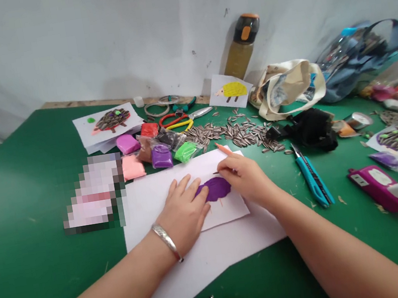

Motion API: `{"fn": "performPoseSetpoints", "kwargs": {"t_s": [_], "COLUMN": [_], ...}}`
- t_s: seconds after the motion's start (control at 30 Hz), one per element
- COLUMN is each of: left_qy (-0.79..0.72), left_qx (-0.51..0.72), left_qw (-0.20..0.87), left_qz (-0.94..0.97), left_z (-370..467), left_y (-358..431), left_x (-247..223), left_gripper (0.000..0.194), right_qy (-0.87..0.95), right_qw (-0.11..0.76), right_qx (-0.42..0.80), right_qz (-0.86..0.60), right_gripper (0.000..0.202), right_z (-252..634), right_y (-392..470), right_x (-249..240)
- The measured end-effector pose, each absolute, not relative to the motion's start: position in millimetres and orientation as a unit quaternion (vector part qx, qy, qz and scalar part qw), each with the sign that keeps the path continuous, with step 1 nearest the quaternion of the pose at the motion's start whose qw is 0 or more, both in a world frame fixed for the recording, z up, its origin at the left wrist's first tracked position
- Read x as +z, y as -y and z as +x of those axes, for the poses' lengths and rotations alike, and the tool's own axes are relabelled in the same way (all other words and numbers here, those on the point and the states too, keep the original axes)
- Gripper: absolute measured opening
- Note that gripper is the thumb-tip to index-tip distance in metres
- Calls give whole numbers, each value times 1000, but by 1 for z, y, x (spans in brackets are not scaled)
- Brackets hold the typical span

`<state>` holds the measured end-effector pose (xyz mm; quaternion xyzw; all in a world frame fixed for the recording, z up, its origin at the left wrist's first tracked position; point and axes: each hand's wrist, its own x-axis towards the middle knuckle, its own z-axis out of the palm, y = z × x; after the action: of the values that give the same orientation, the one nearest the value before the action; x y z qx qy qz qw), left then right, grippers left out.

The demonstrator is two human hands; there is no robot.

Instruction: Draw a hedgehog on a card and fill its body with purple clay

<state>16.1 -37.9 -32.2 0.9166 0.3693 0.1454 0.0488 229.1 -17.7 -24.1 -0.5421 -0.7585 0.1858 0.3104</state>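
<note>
A purple clay shape lies on a small white card, which rests on larger white paper. My left hand lies flat on the card with its fingers spread, their tips at the shape's left edge. My right hand is pinched at the shape's upper right; a small dark pointed thing, apparently a sunflower seed, sticks out from its fingertips. An orange stick or pen shows just beyond that hand.
Sunflower seeds lie scattered behind the paper. Bagged clay, pliers and a decorated card are at the back left. A teal cutter, black pouch and magenta tool lie right; a bottle stands behind.
</note>
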Motion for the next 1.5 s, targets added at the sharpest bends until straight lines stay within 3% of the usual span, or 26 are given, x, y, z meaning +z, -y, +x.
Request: {"fn": "performPoseSetpoints", "kwargs": {"t_s": [0.97, 1.5], "left_qy": [-359, -360], "left_qx": [158, 158], "left_qw": [84, 62], "left_qz": [916, 917], "left_z": [14, 15], "left_y": [35, 35], "left_x": [-30, -30], "left_gripper": [27, 27], "right_qy": [855, 852], "right_qw": [264, 252], "right_qx": [166, 142], "right_qz": [-415, -436], "right_gripper": [22, 25], "right_z": [220, 225], "right_y": [3, -1], "right_x": [-32, -33]}}
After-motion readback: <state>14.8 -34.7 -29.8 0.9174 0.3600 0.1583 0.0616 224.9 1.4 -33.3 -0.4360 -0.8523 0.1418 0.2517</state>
